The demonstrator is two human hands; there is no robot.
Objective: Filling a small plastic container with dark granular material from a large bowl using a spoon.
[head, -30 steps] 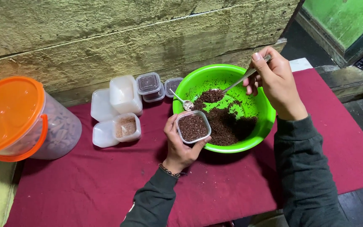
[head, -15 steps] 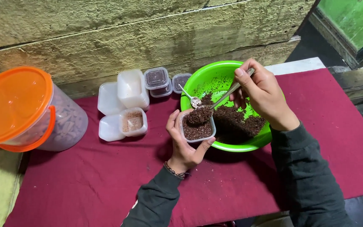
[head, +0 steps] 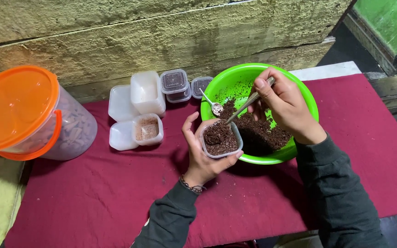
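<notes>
My left hand (head: 201,155) grips a small clear plastic cup (head: 221,139) filled with a dark brown crumbly mix, held at the near left rim of a bright green bowl (head: 305,98). My right hand (head: 285,104) holds a metal spoon (head: 248,103) whose tip presses into the mix in the cup. More of the same dark mix (head: 260,132) lies in the bowl. A second small spoon (head: 212,104) rests against the bowl's left rim.
A dark red cloth (head: 93,193) covers the table. A clear tub with an orange lid (head: 17,108) stands at the left. Small clear cups and lids (head: 136,103) sit left of the bowl, one open with pale brown contents (head: 148,129). A rough wall runs behind.
My right hand has brought the spoon from high in the bowl down into the cup held by my left hand. The cup has stayed at the bowl's near rim.
</notes>
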